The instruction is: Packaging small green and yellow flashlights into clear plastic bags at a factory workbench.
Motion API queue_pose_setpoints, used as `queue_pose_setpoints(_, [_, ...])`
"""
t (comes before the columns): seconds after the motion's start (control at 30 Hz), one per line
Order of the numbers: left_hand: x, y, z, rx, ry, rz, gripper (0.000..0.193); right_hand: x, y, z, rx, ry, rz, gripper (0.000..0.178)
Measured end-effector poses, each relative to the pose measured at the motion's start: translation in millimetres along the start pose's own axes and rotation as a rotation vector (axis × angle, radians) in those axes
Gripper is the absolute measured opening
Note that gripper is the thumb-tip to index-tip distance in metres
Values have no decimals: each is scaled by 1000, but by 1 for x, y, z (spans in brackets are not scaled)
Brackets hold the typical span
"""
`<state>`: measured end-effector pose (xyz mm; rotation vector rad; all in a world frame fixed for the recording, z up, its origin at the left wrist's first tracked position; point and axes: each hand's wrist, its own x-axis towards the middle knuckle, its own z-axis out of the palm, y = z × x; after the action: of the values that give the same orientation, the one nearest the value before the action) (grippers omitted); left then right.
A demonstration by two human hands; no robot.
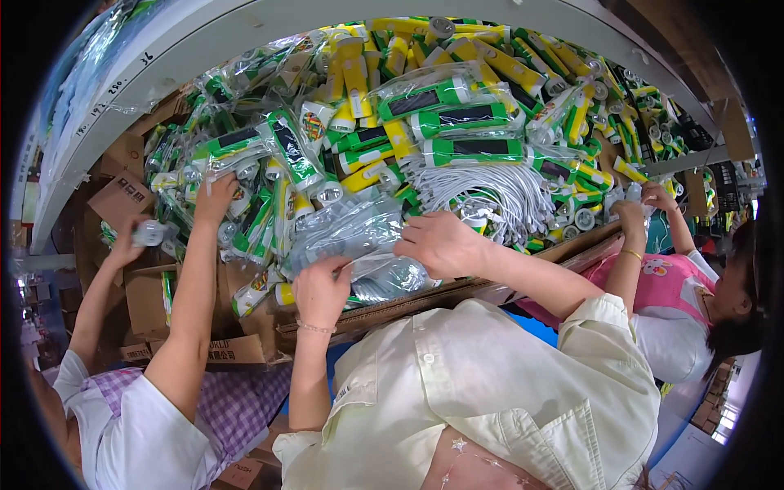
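Background flashlights crowd clear bags.

Plastic bags left of cables, flashlights behind both, co-worker at left, another co-worker right

- The head view looks from the wearer's head, through the left of two side-by-side fisheyes.
- It faces down, past a cream shirt, onto heaped flashlights.
- The left hand and right hand sit near, mid-frame.
- Its wide sweep bends a pale grey frame.
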<state>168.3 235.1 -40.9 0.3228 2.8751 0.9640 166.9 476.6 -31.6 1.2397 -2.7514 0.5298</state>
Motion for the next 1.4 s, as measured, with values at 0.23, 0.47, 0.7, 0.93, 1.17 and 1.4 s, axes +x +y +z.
queue_pose_setpoints(0.23, [2, -54, -19, 281, 65, -332, 15, 37, 80, -38, 553, -430, 383, 24])
queue_pose_setpoints(0.47, [3, -49, -1, 27, 172, -239, 22, 153, 235, -16, -756, 190, 72, 41])
queue_pose_setpoints(0.7, [12, -40, -14, -102, 29, -422, 31, 157, 256, -37, -999, 16, -193, 37])
queue_pose_setpoints(0.93, [18, -34, -8, -58, 53, -328, 31, 99, 137, -57, -119, 282, 409, 39])
queue_pose_setpoints(1.17, [18, -20, 5, -53, 108, -194, 26, 44, 14, 18, 573, 182, -30, 39])
queue_pose_setpoints(1.4, [5, -13, 2, -268, 85, -222, 19, 29, 12, 36, 62, -62, -19, 48])
